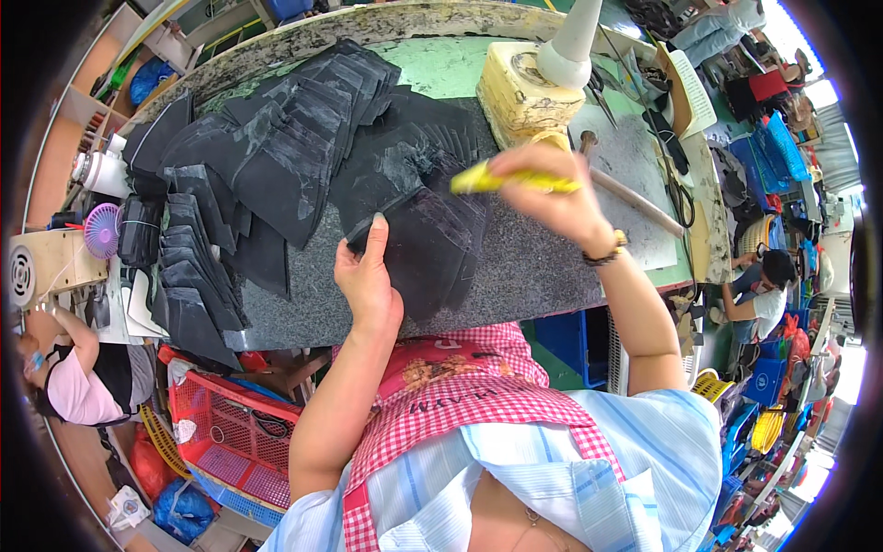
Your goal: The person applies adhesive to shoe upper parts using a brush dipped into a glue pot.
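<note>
My left hand (pixel 370 276) pinches the edge of a black sheet piece (pixel 428 258) between thumb and fingers, at the front of the stone-topped bench. This piece lies among a fan of overlapping black pieces (pixel 451 129) with whitish smears. Over the fan's right side, my right hand (pixel 552 189) grips a yellow-handled brush (pixel 478 178). Motion blurs that hand, and the brush's tip merges with the dark pieces below. A cream, glue-crusted pot (pixel 524 101) with a pale cone-shaped top (pixel 567 60) stands just beyond my right hand.
Stacked black pieces (pixel 285 138) cover the bench's left. A hammer (pixel 635 198) and scissors (pixel 682 198) lie right. A purple fan (pixel 102 230) sits at the left edge, a red basket (pixel 235 419) below. Co-workers sit left (pixel 97 377) and right (pixel 763 294).
</note>
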`<control>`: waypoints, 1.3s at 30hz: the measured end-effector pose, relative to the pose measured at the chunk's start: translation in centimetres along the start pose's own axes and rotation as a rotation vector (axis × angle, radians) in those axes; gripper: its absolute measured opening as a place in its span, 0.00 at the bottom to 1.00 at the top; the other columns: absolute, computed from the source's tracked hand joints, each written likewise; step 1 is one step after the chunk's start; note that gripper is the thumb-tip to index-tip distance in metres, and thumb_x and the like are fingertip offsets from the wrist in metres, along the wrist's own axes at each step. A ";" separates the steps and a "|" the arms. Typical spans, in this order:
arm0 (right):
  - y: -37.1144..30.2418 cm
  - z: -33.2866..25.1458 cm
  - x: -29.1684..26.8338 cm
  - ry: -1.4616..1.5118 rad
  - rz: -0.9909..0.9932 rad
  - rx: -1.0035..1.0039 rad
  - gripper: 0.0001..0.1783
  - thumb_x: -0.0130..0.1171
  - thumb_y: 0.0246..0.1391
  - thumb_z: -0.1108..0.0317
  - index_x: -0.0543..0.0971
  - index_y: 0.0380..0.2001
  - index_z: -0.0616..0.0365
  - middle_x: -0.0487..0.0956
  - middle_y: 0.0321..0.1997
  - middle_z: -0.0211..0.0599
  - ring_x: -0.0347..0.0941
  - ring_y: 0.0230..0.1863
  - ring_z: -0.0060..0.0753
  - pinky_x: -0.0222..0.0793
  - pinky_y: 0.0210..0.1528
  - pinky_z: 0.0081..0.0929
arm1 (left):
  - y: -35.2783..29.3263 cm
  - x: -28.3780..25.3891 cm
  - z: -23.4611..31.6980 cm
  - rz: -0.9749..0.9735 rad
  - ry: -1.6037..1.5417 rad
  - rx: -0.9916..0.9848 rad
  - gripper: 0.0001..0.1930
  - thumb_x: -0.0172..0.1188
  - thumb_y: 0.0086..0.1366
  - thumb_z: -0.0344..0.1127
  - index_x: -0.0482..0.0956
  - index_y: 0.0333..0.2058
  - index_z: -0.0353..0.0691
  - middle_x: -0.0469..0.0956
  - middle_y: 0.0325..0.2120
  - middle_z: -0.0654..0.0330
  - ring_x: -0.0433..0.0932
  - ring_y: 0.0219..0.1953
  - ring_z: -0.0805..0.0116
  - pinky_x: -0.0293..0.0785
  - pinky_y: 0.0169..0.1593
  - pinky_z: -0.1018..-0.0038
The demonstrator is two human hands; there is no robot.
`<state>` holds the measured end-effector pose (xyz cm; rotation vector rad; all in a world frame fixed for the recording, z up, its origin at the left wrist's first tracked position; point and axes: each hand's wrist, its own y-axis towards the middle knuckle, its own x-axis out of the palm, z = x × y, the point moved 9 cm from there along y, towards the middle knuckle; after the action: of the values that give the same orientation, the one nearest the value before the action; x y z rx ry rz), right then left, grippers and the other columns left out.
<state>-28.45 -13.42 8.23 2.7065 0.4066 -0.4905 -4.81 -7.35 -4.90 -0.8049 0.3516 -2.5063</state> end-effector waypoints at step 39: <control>3.1 -0.7 -8.4 -0.103 0.171 0.328 0.14 0.62 0.57 0.63 0.82 0.36 0.66 0.81 0.25 0.29 0.71 0.19 0.13 0.67 0.22 0.14 | -0.5 -1.3 11.1 -0.067 0.610 0.354 0.35 0.71 0.56 0.40 0.64 0.56 0.28 0.73 0.43 0.50 0.74 0.41 0.66 0.70 0.50 0.72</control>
<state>-34.76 -17.68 12.93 2.9764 0.0680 -0.6960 2.60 -7.23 3.45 0.0972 0.0664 -2.7198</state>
